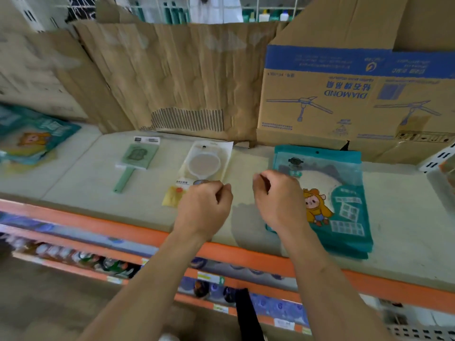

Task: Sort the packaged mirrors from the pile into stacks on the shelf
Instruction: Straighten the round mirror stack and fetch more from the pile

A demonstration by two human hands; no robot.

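Note:
Three kinds of packaged mirror lie on the pale shelf (128,207). A green square hand mirror (136,159) lies at the left. In the middle is a round white mirror in a clear packet (205,163). A stack of teal packets with a cartoon figure (339,200) lies at the right. My left hand (205,207) hovers with curled fingers over the near end of the round mirror's packet and holds nothing. My right hand (278,200), fingers also curled and empty, hangs over the left edge of the teal stack.
More teal packets (29,136) lie blurred at the far left. Crumpled cardboard (177,77) and a printed DIAMOND carton (357,94) stand along the back. An orange rail (246,252) edges the shelf, with lower shelves of goods below.

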